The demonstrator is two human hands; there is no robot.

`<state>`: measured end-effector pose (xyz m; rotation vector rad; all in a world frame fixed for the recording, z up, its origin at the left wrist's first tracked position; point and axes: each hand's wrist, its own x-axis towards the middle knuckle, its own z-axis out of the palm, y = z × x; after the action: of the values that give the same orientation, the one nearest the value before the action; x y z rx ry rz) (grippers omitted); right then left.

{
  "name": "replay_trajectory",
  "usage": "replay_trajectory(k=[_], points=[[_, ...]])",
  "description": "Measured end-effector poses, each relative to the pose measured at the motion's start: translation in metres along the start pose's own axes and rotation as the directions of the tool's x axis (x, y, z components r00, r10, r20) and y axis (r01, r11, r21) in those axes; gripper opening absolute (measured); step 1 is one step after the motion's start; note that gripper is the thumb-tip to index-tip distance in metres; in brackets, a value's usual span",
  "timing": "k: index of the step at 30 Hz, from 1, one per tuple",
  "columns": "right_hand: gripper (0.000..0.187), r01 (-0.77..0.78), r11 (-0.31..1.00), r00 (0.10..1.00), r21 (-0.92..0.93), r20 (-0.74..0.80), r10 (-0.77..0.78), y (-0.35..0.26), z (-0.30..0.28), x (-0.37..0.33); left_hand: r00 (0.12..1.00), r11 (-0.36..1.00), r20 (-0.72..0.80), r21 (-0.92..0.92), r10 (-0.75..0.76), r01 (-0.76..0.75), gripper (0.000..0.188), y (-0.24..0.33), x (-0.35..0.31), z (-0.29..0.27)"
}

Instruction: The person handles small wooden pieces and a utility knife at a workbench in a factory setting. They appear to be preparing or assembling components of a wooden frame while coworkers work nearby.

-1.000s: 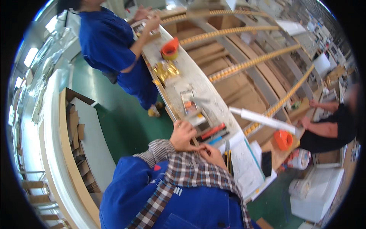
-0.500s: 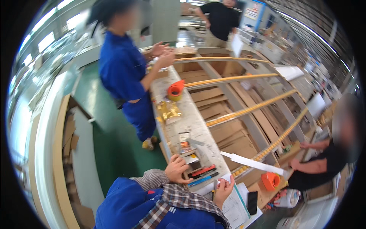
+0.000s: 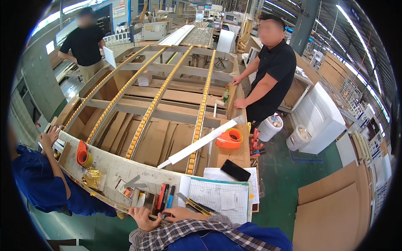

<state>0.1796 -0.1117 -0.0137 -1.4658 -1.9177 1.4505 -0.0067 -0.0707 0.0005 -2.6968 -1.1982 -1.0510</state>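
Note:
My left hand [image 3: 143, 217] rests on the near edge of the white workbench [image 3: 117, 167], fingers curled beside a small metal part. My right hand [image 3: 184, 214] lies at the bench edge. Its fingertips pinch the near end of a blue marker [image 3: 169, 196], which lies beside a red marker [image 3: 161, 195]. A yellow and black utility knife [image 3: 194, 205] lies just above my right hand on a gridded paper sheet [image 3: 217, 194]. Plaid sleeves cover both my forearms.
A black phone [image 3: 235, 170], two orange tape dispensers [image 3: 229, 138] [image 3: 83, 154], a gold foil bag [image 3: 94, 178] and a long white strip [image 3: 201, 143] lie nearby. Beyond is a wooden frame with yellow roller tracks [image 3: 155, 100]. A person in blue [image 3: 37, 180] stands left, two people in black [image 3: 270, 75] [image 3: 86, 42] farther off.
The view has swung from the person in blue at the left toward the roller frame ahead. My hands have stayed at the bench's near edge by the markers.

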Motion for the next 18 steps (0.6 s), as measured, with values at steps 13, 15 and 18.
replay_trajectory(k=[13,15,18], points=[[0.038,0.019,0.999,0.999,0.033,0.029,-0.020,-0.003,0.003,-0.006,0.987,0.997,-0.140,-0.009,-0.082,0.081,0.031,0.006,-0.011,0.004],[0.040,-0.022,0.999,0.998,0.045,0.058,0.019,-0.005,0.001,-0.004,0.989,0.997,-0.124,0.000,-0.080,0.081,0.030,0.005,-0.013,0.005],[0.039,-0.089,0.995,0.993,0.035,0.080,0.086,-0.012,-0.001,-0.004,0.984,0.998,-0.166,-0.022,-0.064,0.061,0.028,0.004,-0.012,0.006]])
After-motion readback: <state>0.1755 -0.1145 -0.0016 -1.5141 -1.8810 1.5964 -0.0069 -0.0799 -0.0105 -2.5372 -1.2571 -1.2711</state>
